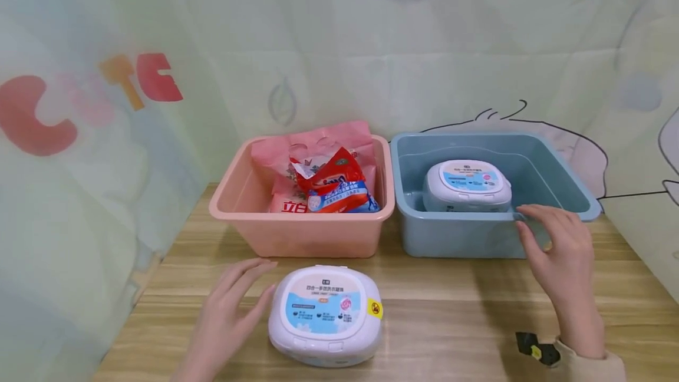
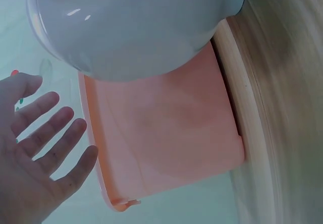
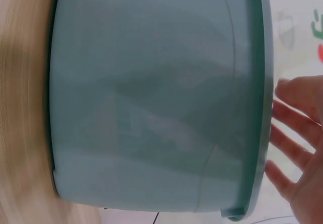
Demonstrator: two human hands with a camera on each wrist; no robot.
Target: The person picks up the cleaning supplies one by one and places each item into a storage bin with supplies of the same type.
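Observation:
A white oval laundry-capsule box (image 1: 326, 317) with a blue label and a yellow sticker stands on the table, in front of the pink basin. Just left of it is my left hand (image 1: 233, 305), fingers spread and loosely bent, holding nothing; the left wrist view shows the palm (image 2: 35, 168) facing the box's side. A second capsule box (image 1: 468, 186) of the same kind sits inside the blue basin (image 1: 461, 237). My right hand (image 1: 564, 252) is at that basin's front rim, right of the second box, with relaxed fingers and nothing gripped.
The pink basin (image 1: 313, 237) holds a pink bag (image 1: 345, 137) and a red-and-blue detergent bag (image 1: 339, 193). Both basins stand side by side on the wooden table (image 1: 435, 311), before a printed curtain (image 1: 329, 46). A black strap (image 1: 536, 349) hangs at my right sleeve.

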